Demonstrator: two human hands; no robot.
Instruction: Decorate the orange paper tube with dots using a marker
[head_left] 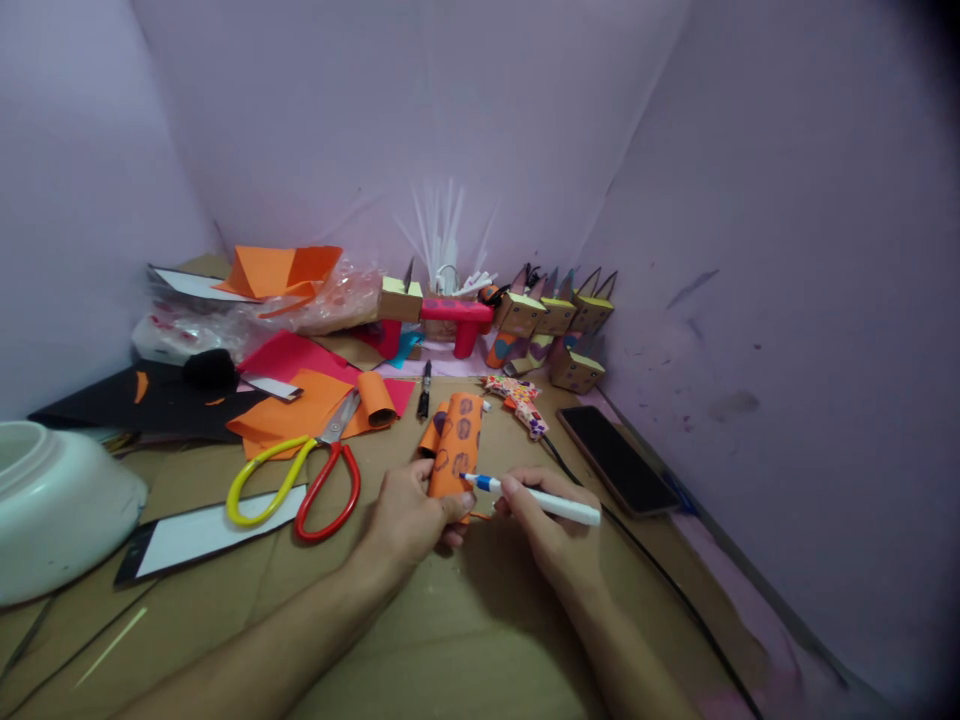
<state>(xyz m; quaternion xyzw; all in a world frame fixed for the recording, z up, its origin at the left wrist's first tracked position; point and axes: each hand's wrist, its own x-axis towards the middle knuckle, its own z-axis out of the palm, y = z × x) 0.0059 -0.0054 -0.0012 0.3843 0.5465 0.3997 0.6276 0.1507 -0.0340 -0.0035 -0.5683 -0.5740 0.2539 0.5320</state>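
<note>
My left hand (pixel 416 515) grips the lower end of an orange paper-covered tube (pixel 466 432) marked with dark purple spots. A shorter orange tube piece sticks out from its left side. In my right hand (pixel 546 522) is a white marker (pixel 559 504) with a blue collar, its tip touching or almost touching the tube near a spot. Scissors (pixel 330 432) with one yellow and one red handle lie spread to the left. Beyond them rests a small orange tube (pixel 376 400). A black pen (pixel 425 388) lies behind the held tube.
A phone (pixel 619 460) and black cable (pixel 675 590) lie at right, near a flower-patterned glue gun (pixel 521 402). Cardboard animal heads (pixel 556 314) and white sticks (pixel 446 225) stand at the back. Orange paper (pixel 289 405) and a white jar (pixel 67 510) occupy the left.
</note>
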